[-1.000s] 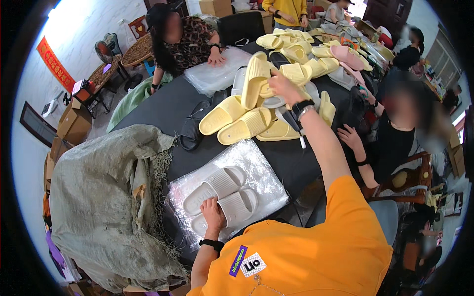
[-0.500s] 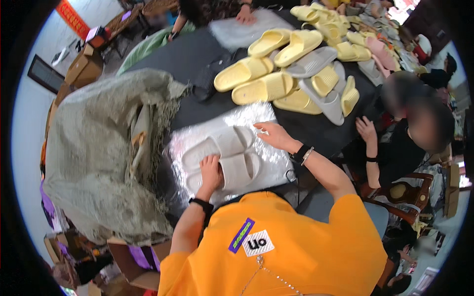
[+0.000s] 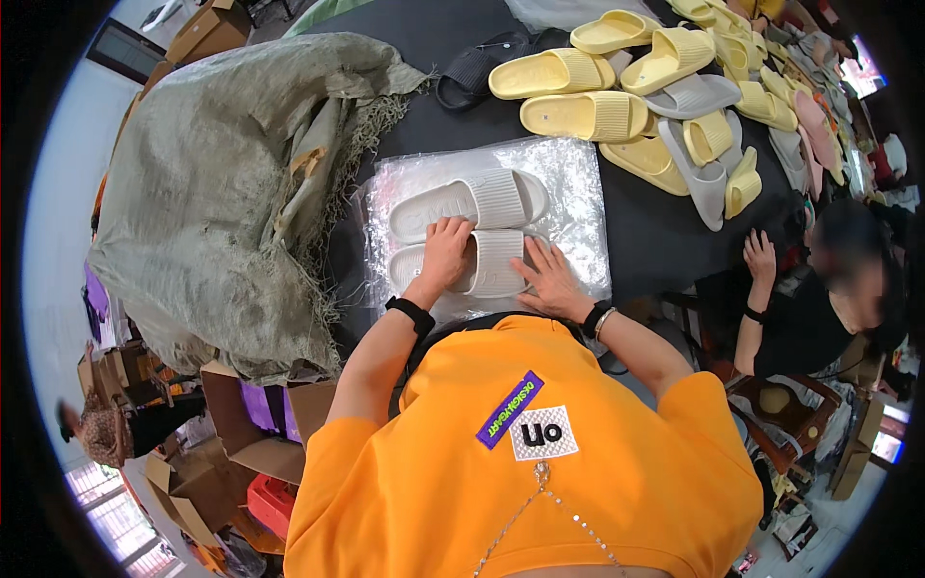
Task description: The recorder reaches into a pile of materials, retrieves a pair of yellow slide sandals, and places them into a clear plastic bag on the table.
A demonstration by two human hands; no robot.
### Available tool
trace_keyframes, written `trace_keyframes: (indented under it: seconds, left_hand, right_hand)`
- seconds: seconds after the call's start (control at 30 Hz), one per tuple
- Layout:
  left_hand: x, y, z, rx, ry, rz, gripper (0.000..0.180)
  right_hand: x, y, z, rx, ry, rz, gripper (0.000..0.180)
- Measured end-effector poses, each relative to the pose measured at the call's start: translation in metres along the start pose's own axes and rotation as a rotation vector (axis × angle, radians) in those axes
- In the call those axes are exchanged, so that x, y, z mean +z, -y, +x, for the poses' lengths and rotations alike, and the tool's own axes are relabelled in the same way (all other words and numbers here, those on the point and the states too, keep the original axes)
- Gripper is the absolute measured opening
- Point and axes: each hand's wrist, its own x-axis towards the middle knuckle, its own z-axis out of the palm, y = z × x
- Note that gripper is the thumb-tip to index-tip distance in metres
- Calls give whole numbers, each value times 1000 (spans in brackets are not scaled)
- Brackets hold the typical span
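**Pressing a Pair of White Slides onto a Clear Bag**

Blocking much of the lower view was the person's own orange shirt point(image 3: 540, 462), which hid the near edge of the desk point(image 3: 646, 226) and the lower end of the clear plastic bag point(image 3: 578, 183). The heel of the nearer white slide point(image 3: 496, 262) lay under the hands, and the palms could not be seen. A co-worker's face at the right was blurred; only that person's hand point(image 3: 759, 258) on the desk edge was plain.

Room on the dark desk was tight. A grey-green woven sack point(image 3: 222, 183) was heaped just beside the bag on the left, its frayed edge touching the plastic. Yellow slides point(image 3: 588, 114) and grey slides point(image 3: 696, 96) were piled beyond the bag and to its right, with a bare strip of desk between them and the bag. A black bag point(image 3: 477, 65) lay at the far side.

The left hand point(image 3: 445, 252) rested on the nearer slide with its fingers point(image 3: 453, 229) curled loosely over the strap's left edge, reaching the farther white slide point(image 3: 472, 197). The right hand point(image 3: 551, 279) lay flat, fingers point(image 3: 532, 260) spread and released, touching the nearer slide's right side and the plastic. Both slides lay side by side on the bag, toes pointing right.
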Motion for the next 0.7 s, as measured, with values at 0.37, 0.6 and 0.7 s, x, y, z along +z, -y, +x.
trace_keyframes:
  seconds: [0.37,0.6,0.7]
  left_hand:
    - [-33,49,-18,-97,-37,86,28]
    - [-29,42,-10,-135,-47,110,30]
    - [-26,45,-6,-164,-13,76,30]
  right_hand:
    - [14,-10,0,135,-99,104,95]
    - [-27,-35,20,218,-47,-52,61]
    - [-37,-57,27,251,-76,-211,63]
